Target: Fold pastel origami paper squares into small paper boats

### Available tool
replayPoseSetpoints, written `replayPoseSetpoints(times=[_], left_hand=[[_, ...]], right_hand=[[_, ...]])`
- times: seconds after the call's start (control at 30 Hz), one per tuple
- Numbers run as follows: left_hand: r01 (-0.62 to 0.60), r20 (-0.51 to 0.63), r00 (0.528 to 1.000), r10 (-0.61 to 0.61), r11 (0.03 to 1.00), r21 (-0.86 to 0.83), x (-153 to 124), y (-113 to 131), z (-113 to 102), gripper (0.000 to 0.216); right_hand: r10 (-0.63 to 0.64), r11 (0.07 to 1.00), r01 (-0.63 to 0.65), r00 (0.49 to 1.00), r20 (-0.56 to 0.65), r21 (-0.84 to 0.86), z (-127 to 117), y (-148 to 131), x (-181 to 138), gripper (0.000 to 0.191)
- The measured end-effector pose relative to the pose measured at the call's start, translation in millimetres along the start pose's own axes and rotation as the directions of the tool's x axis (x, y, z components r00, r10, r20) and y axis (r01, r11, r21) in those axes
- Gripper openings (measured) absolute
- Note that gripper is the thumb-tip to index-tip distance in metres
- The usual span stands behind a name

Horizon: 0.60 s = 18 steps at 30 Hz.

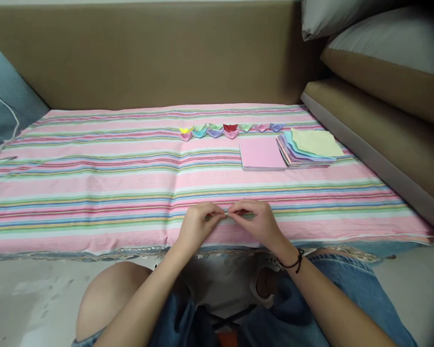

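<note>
My left hand [201, 220] and my right hand [256, 219] meet over the front part of the striped cloth [130, 185]. Thumb and forefinger are pinched together on each, and the fingertips almost touch. Only a tiny pale sliver shows between them, too small and too covered to name. Farther back stand several small folded paper boats in two rows, among them a yellow one [185, 130], a dark red one [230, 127] and a purple one [214, 133]. To their right front lies a stack of pink paper squares [263, 154].
Beside the pink stack, a fanned pile of coloured paper [316, 143] has pale yellow on top. Brown and grey cushions [379, 140] line the right side, and a brown backrest [159, 55] rises behind. A white cord [12, 113] lies at far left.
</note>
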<state>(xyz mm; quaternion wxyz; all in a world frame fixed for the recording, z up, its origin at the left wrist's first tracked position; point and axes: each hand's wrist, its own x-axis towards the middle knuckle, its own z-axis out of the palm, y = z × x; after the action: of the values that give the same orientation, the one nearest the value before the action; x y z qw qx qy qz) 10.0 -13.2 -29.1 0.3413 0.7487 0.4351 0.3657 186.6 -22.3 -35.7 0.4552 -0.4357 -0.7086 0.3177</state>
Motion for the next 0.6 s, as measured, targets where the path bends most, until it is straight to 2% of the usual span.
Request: replayPoseSetpoints(times=[0.3, 0.6], left_hand=[[0.133, -0.043, 0.988, -0.151, 0.95, -0.283, -1.7, -5.0, 7.4, 0.011], [0.16, -0.043, 0.982, -0.186, 0.926, -0.342, -3.1, -4.3, 8.8, 0.009]], right_hand=[[0.0, 1.0, 0.0, 0.999, 0.047, -0.012, -2.5, 0.5, 1.4, 0.011], [0.002, 0.999, 0.0, 0.999, 0.05, -0.041, -2.7, -0.6, 0.0, 0.011]])
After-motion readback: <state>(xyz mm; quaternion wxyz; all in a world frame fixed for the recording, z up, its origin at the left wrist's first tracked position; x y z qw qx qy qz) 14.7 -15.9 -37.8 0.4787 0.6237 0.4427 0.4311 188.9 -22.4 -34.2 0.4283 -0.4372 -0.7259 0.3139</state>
